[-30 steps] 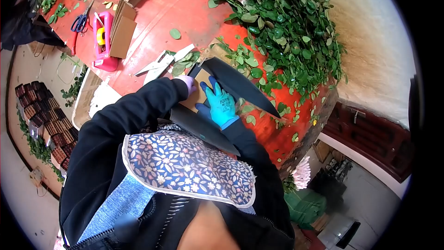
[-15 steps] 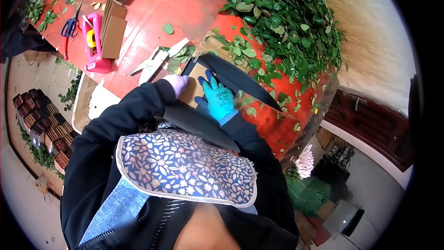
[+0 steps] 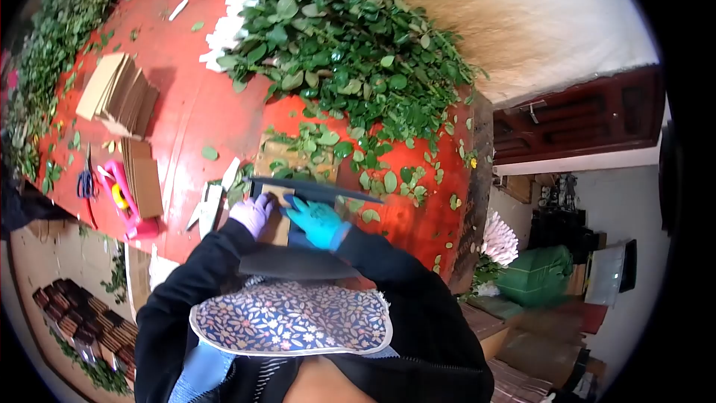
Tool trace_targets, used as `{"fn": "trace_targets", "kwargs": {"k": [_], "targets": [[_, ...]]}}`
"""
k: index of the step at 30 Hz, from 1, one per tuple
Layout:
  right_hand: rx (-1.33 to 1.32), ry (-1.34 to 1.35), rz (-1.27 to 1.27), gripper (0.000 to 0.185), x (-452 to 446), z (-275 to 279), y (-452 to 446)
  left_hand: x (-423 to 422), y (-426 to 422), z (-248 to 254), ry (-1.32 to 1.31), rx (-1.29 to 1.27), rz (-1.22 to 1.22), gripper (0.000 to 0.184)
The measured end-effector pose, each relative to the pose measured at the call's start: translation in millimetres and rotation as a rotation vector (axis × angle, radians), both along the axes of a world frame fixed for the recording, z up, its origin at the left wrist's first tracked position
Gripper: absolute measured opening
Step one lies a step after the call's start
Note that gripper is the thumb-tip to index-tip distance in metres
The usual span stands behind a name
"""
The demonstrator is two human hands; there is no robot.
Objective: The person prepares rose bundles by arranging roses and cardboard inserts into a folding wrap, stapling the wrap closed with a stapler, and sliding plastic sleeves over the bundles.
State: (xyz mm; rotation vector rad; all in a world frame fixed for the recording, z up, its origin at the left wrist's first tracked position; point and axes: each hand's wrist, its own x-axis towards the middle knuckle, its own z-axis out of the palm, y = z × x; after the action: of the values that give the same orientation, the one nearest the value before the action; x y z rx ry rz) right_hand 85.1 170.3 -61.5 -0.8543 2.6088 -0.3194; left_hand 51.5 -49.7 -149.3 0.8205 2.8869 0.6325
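Observation:
A brown cardboard piece [image 3: 277, 231] lies on a dark sheet whose black back flap [image 3: 317, 189] stands raised and whose black front flap [image 3: 298, 262] hangs toward my apron. My left hand [image 3: 252, 216], in a lavender glove, rests its outstretched fingers on the cardboard's left side. On the other side, my right hand [image 3: 316, 222], in a teal glove with dark fingertips, lies flat with its fingers apart, the tips at the cardboard's right edge. White-handled cutters [image 3: 211, 205] lie just left of the dark sheet.
Leafy stems [image 3: 335, 37] heap across the back of the red table [image 3: 224, 119]. To the left are a cardboard stack [image 3: 123, 93], more cardboard strips [image 3: 143, 179], a pink tape dispenser [image 3: 130, 205] and blue-handled scissors [image 3: 86, 183]. Pale pink flowers [image 3: 498, 239] stand beyond the right edge.
My view has shifted, showing more of the table's far side. The back flap now appears more edge-on. Both hands remain at the cardboard, my left fingers reaching farther over it.

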Motion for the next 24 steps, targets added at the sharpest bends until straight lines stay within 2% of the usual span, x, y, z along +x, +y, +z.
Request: {"fn": "trace_targets", "kwargs": {"k": [1, 3, 4, 5, 6, 7, 8, 10, 11, 12, 14, 16, 18, 19, 21, 22, 24], "targets": [[0.033, -0.021, 0.038, 0.048, 8, 2, 13, -1, 1, 5, -0.099, -0.060, 0.027, 0.032], [-0.408, -0.376, 0.213, 0.037, 10, 60, 46, -3, 0, 16, -0.313, -0.259, -0.049, 0.050], [-0.467, -0.574, 0.207, 0.032, -10, 140, 35, -5, -1, 20, -0.368, -0.316, -0.083, 0.059], [-0.514, -0.773, 0.185, 0.029, -30, 220, 23, -2, -5, 28, -0.273, -0.287, -0.148, 0.059], [-0.434, -0.680, 0.203, 0.028, -47, 249, 32, 0, -9, 36, -0.171, -0.262, -0.210, 0.059], [-0.351, -0.589, 0.221, 0.028, -65, 278, 40, 0, -10, 39, -0.215, -0.275, -0.196, 0.060], [-0.568, -0.787, -0.311, 0.028, -87, 294, 41, -1, -9, 52, -0.237, -0.272, -0.202, 0.060], [-0.707, -0.340, -0.529, 0.029, -151, 297, 49, -3, -8, 59, -0.228, -0.231, -0.209, 0.057], [-0.599, 0.255, -0.191, 0.029, -200, 270, 56, -2, -10, 54, -0.200, -0.197, -0.214, 0.055], [-0.680, 0.474, -0.141, 0.029, -256, 242, 67, -2, -10, 58, -0.218, -0.188, -0.220, 0.053], [-0.676, 0.545, -0.371, 0.037, -348, 221, 75, 0, -9, 51, -0.232, -0.242, -0.190, 0.050], [-0.350, 0.794, -0.485, 0.048, -422, 214, 84, 0, -11, 46, -0.254, -0.187, -0.199, 0.048], [-0.081, 0.821, -0.553, 0.058, -472, 208, 92, 1, -14, 38, -0.303, -0.112, -0.191, 0.047], [0.055, 0.827, -0.583, 0.065, -488, 205, 91, 1, -12, 39, -0.299, -0.158, -0.173, 0.047], [0.095, 0.473, -0.703, 0.068, -504, 198, 95, -2, -11, 42, -0.213, -0.168, -0.210, 0.046], [0.079, 0.418, -0.745, 0.059, -508, 190, 95, -3, -14, 30, -0.216, -0.168, -0.201, 0.046], [-0.019, 0.497, -0.686, 0.043, -513, 185, 108, 1, -13, 2, -0.179, -0.039, -0.225, 0.047]]}}
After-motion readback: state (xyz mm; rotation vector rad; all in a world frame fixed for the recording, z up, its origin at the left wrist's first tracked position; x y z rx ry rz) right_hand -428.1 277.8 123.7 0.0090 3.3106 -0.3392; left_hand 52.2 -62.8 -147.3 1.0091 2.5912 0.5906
